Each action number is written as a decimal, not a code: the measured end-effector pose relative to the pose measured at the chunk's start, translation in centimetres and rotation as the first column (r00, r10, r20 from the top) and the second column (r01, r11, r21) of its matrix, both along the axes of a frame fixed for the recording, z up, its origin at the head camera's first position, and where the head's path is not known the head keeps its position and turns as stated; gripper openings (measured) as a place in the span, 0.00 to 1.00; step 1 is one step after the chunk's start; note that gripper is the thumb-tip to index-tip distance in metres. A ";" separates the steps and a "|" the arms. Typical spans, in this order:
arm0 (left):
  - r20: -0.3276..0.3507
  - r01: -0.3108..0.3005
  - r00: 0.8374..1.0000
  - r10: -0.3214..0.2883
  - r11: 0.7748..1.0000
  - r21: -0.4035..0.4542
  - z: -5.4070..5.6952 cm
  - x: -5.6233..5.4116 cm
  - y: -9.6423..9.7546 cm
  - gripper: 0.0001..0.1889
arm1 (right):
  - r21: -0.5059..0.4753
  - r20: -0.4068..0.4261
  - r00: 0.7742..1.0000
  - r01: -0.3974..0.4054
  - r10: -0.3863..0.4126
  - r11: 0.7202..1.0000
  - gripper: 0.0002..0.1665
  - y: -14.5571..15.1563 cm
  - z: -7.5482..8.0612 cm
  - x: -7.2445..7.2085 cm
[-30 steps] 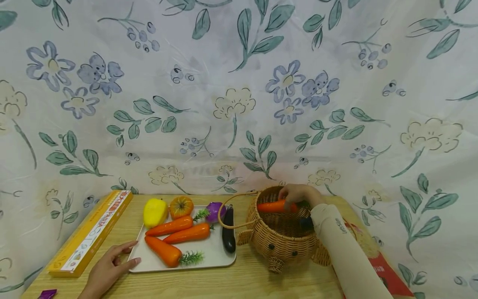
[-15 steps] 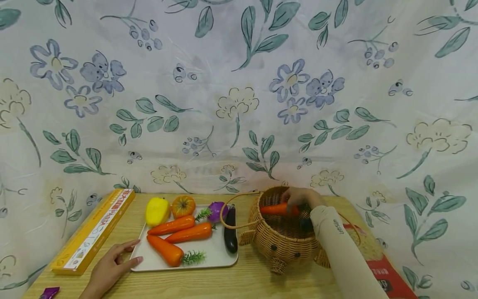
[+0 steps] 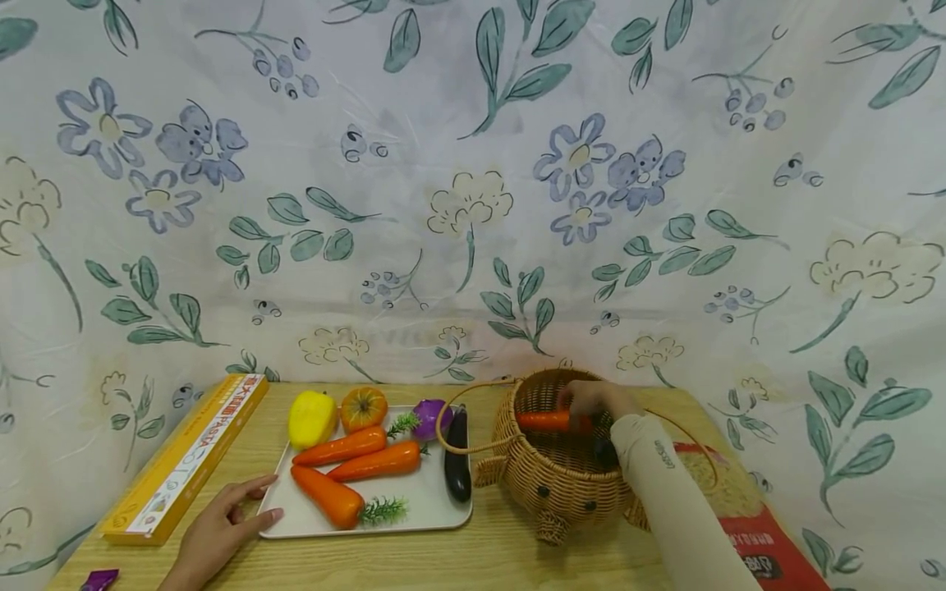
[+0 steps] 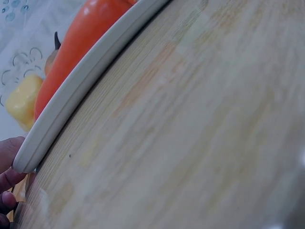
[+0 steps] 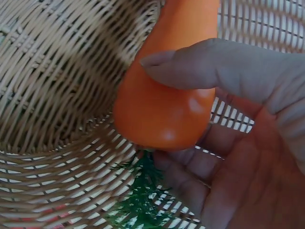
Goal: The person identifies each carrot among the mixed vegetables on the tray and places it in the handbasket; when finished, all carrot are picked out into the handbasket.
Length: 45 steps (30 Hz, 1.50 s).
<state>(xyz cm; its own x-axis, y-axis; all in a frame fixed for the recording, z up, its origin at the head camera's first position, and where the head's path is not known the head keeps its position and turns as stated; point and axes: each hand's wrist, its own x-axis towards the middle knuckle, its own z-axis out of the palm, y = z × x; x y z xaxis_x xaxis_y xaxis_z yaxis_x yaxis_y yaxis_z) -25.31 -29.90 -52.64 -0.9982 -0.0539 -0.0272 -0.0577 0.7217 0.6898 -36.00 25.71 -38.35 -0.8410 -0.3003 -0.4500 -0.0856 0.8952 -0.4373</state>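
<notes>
Inside a wicker basket point(image 3: 562, 484) with an animal face, my right hand point(image 3: 591, 402) grips an orange toy carrot point(image 5: 167, 105). In the right wrist view the thumb lies across the carrot, fingers behind it, and its green leafy top point(image 5: 143, 195) hangs down. My left hand point(image 3: 218, 529) holds the left edge of a white tray point(image 3: 436, 517); the left wrist view has its thumb and curled fingers at the rim. The tray bears three toy carrots point(image 3: 325, 495), a yellow vegetable point(image 3: 311, 419), a pumpkin point(image 3: 363, 409), a purple vegetable point(image 3: 432, 419) and an eggplant point(image 3: 457, 455).
A yellow pasta box point(image 3: 185, 460) lies left of the tray. At the front left is a small purple wrapper point(image 3: 99, 579). A red bag point(image 3: 761, 533) lies at the right, partly behind the right sleeve. A dark object point(image 3: 606, 451) sits in the basket. Floral cloth hangs behind.
My right hand has sunk slightly deeper into the basket with the carrot. The left hand stays at the tray's edge. The head view shifted slightly.
</notes>
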 end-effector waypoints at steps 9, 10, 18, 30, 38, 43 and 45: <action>-0.032 0.002 0.999 -0.003 1.000 -0.009 0.0 0.2 0.0 0.36 | 0.054 0.005 1.000 0.002 -0.002 0.999 0.16 -0.1 -0.6 0.5; -0.042 0.004 0.999 -0.004 1.000 -0.013 0.0 0.2 0.0 0.36 | 0.053 0.010 1.000 0.010 -0.011 0.999 0.17 -0.1 -0.7 0.5; -0.061 0.005 0.998 -0.007 1.000 -0.020 0.0 0.2 0.0 0.35 | 0.050 0.030 0.999 0.037 -0.038 0.998 0.19 0.1 -1.3 0.7; -0.101 0.007 0.995 -0.009 1.000 -0.027 -0.1 0.3 0.3 0.33 | 0.079 0.016 0.999 0.035 -0.036 0.996 0.19 0.4 -1.5 1.1; -0.123 0.013 0.992 -0.016 0.999 -0.031 -0.4 0.6 0.2 0.32 | 0.084 0.043 0.999 -0.002 -0.001 0.996 0.15 0.5 -1.8 1.1; -0.133 0.024 0.991 -0.026 1.000 -0.019 -0.1 0.3 0.2 0.32 | 0.073 0.058 0.998 0.005 -0.009 0.997 0.20 0.8 -1.7 0.8; -0.133 0.026 0.991 -0.028 1.000 -0.016 0.1 0.1 0.2 0.32 | 0.062 0.069 0.997 0.013 -0.018 0.998 0.22 0.9 -1.5 0.5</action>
<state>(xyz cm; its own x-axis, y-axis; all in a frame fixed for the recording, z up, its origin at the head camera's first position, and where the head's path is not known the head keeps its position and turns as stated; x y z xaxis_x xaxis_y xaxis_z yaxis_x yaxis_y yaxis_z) -25.26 -29.67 -52.58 -0.9939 -0.0261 0.1070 0.0540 0.7317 0.6795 -35.48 26.57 -39.90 -0.8111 -0.2575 -0.5251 -0.0427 0.9215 -0.3859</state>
